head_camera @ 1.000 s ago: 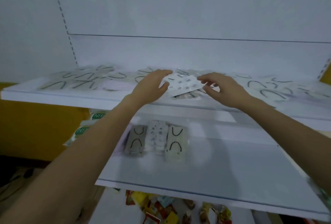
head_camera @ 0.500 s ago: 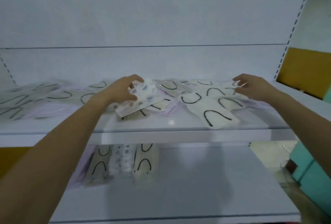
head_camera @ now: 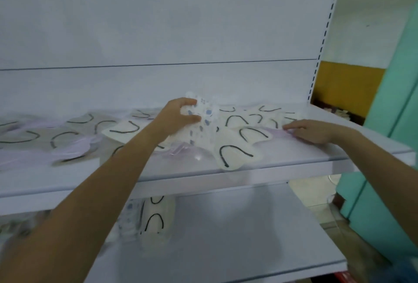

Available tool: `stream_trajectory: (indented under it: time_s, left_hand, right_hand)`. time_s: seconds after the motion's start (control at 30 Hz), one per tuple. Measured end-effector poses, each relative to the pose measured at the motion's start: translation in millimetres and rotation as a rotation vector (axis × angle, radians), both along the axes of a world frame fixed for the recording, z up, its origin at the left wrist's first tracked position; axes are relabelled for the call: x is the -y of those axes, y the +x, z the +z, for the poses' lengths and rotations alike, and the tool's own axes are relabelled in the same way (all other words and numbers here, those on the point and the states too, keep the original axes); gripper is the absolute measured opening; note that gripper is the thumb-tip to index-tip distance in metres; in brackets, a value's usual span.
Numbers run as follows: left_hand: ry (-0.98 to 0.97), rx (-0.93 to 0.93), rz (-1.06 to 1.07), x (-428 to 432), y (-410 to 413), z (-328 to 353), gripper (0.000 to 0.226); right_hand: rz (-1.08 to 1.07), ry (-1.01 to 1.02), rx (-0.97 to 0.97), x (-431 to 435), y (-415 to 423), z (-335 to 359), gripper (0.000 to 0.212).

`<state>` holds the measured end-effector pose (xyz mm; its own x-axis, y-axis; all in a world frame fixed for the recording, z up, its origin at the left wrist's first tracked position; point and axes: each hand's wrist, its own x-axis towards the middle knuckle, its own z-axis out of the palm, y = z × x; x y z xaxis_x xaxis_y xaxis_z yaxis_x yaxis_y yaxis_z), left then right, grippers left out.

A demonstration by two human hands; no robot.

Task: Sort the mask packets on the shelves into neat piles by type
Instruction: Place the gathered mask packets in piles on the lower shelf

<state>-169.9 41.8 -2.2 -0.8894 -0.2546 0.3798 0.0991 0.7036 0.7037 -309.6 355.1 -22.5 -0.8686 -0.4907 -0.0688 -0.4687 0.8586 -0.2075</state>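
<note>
A white back panel (head_camera: pixel 158 22) fills the upper view, crossed by a thin dark seam. A slotted upright (head_camera: pixel 325 31) edges it on the right, beside a mustard-yellow wall (head_camera: pixel 346 88) and a teal panel (head_camera: pixel 395 124).

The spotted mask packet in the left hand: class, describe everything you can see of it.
The spotted mask packet is white with blue-grey blotches, in what looks like clear, glossy plastic wrap. It is tilted steeply, with its top edge raised above the upper shelf and its lower edge down among the cream packets. The left hand pinches its left edge between thumb and fingers. Blur hides any print.
</note>
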Motion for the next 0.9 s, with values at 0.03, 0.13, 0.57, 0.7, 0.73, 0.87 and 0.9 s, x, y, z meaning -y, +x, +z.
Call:
stream_trajectory:
  time_s: [0.03,0.13,0.57,0.7,0.73,0.87,0.9]
  left_hand:
    - [-0.023,0.005,-0.008,-7.7,-5.9,-2.3,0.05]
    - [-0.107,0.063,-0.046,-26.6,-20.3,-10.5,0.059]
    - [-0.55,0.335,-0.09,-8.0,-16.3,-13.8,0.071]
    - [-0.557,0.337,-0.054,7.6,-10.2,-13.7,0.071]
    - [-0.551,0.333,-0.042,11.0,-9.5,-13.9,0.072]
    - [-0.492,0.301,-0.015,20.7,-7.8,-15.2,0.071]
    - [-0.462,0.278,-0.014,22.8,-7.6,-15.2,0.071]
  right_hand:
    - [0.012,-0.023,0.019,-1.1,-0.7,-2.3,0.039]
    - [0.028,-0.074,0.039,-6.3,-4.2,-0.6,0.037]
    - [0.117,-0.096,0.022,17.3,-31.6,-10.3,0.041]
    - [-0.054,-0.103,-0.077,10.9,-47.7,-8.2,0.031]
    - [-0.091,-0.08,-0.101,9.7,-50.8,-8.2,0.027]
    - [-0.154,0.002,-0.191,11.0,-58.8,-7.0,0.018]
    - [-0.159,-0.003,-0.213,12.7,-58.6,-5.4,0.02]
